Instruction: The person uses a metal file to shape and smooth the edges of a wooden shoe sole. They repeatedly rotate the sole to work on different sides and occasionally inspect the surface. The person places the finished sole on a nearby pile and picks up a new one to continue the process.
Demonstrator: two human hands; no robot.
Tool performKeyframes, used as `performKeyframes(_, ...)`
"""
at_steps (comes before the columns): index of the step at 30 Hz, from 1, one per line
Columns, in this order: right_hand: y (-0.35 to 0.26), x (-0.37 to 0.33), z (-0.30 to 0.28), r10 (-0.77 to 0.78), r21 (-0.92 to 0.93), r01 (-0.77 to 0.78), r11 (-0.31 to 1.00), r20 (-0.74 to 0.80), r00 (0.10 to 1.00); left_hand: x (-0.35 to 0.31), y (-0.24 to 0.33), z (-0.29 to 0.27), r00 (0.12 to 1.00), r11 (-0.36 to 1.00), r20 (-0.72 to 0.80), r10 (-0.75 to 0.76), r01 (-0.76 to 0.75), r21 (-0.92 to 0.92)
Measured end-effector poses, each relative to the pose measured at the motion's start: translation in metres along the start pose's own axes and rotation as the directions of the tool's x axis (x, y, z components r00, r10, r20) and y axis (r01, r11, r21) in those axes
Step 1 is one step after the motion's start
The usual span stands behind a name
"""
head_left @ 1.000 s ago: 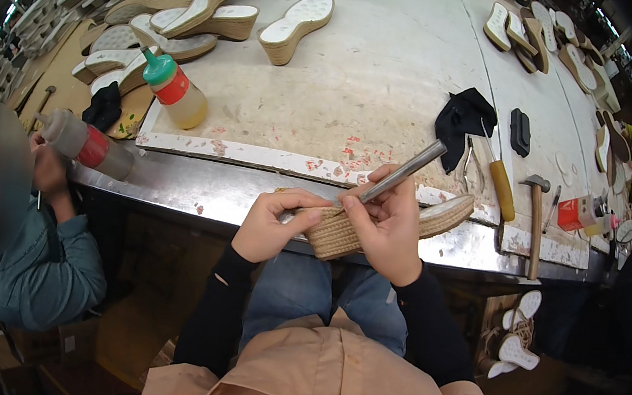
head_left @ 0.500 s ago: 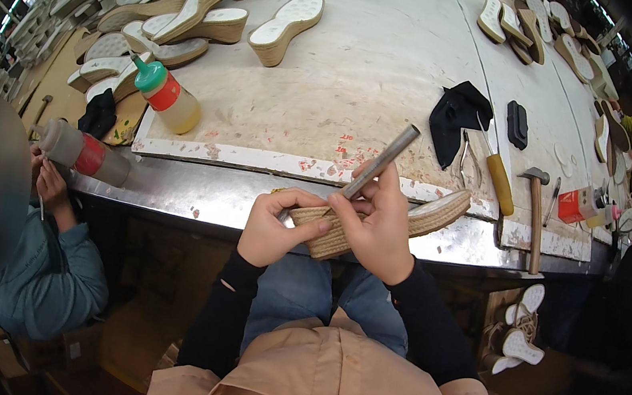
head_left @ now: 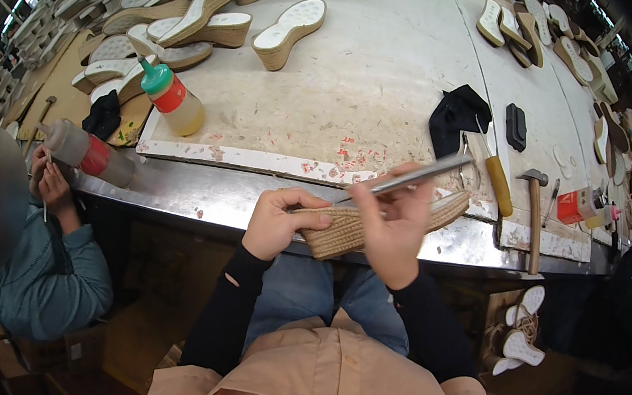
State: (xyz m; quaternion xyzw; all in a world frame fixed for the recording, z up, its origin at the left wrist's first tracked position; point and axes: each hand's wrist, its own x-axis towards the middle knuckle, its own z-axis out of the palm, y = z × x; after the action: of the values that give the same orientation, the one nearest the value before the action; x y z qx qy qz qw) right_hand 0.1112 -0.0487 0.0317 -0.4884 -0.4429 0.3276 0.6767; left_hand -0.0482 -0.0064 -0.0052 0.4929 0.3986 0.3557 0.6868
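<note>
My left hand (head_left: pixel 280 221) grips the heel end of a wedge shoe sole (head_left: pixel 337 234), its side wrapped in braided tan rope. The thumb presses on the rope side. In my right hand (head_left: pixel 395 225) is a grey metal rod-like tool (head_left: pixel 420 173), slanting up to the right. Its lower tip reaches the upper edge of the sole near my left fingers; whether it touches is hard to tell. The sole's toe end (head_left: pixel 450 208) sticks out to the right behind my right hand, with a pale top surface. The sole is held over the table's front edge.
On the table (head_left: pixel 294 126) stands a green-capped glue bottle (head_left: pixel 176 103); another bottle (head_left: pixel 92 154) is near a co-worker (head_left: pixel 47 273) at left. A yellow-handled tool (head_left: pixel 499 184), pliers (head_left: pixel 464 150), a hammer (head_left: pixel 534 212) and black cloth (head_left: pixel 454 120) lie right. Wedge soles (head_left: pixel 289 32) pile up far left.
My right hand has shifted slightly right and turned, so the metal tool lies flatter and points more to the right. My left hand keeps hold of the sole's heel end.
</note>
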Motion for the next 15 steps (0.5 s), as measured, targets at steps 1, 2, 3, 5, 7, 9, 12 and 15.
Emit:
performKeyframes(1, -0.003, 0.000, -0.006, -0.044, 0.044, 0.044, 0.998, -0.015, 0.999, 0.001, 0.000, -0.001, 1.000, 1.000, -0.004, -0.012, 0.012, 0.015)
performKeyframes(2, -0.005, 0.000, -0.011, -0.069, 0.012, 0.069, 0.998, 0.004, 0.998, 0.001, 0.001, -0.001, 1.000, 1.000, -0.006, -0.012, 0.012, 0.028)
performKeyframes(3, -0.007, 0.001, -0.017, -0.097, -0.020, 0.097, 0.995, 0.022, 0.995, 0.002, 0.001, -0.002, 0.999, 0.999, 0.008, -0.031, 0.031, 0.039)
performKeyframes(5, -0.007, 0.000, -0.023, -0.115, -0.068, 0.119, 0.991, 0.058, 0.992, 0.004, 0.003, -0.004, 0.999, 0.997, 0.033, -0.035, 0.033, 0.064)
performKeyframes(7, -0.003, 0.000, -0.023, -0.125, -0.136, 0.139, 0.981, 0.105, 0.987, 0.001, 0.003, -0.006, 0.997, 0.996, 0.068, -0.030, 0.025, 0.081)
performKeyframes(9, 0.001, -0.002, -0.023, -0.134, -0.153, 0.157, 0.976, 0.154, 0.979, -0.001, 0.003, -0.007, 0.997, 0.997, 0.073, -0.026, 0.020, 0.077)
performKeyframes(12, 0.005, -0.003, -0.023, -0.142, -0.173, 0.167, 0.971, 0.148, 0.979, -0.004, 0.002, -0.007, 0.998, 0.996, 0.063, 0.032, -0.037, 0.080)
performKeyframes(15, 0.006, -0.003, -0.024, -0.136, -0.184, 0.163, 0.969, 0.156, 0.978, -0.004, -0.005, 0.003, 0.985, 0.973, 0.052, 0.164, -0.170, 0.154)
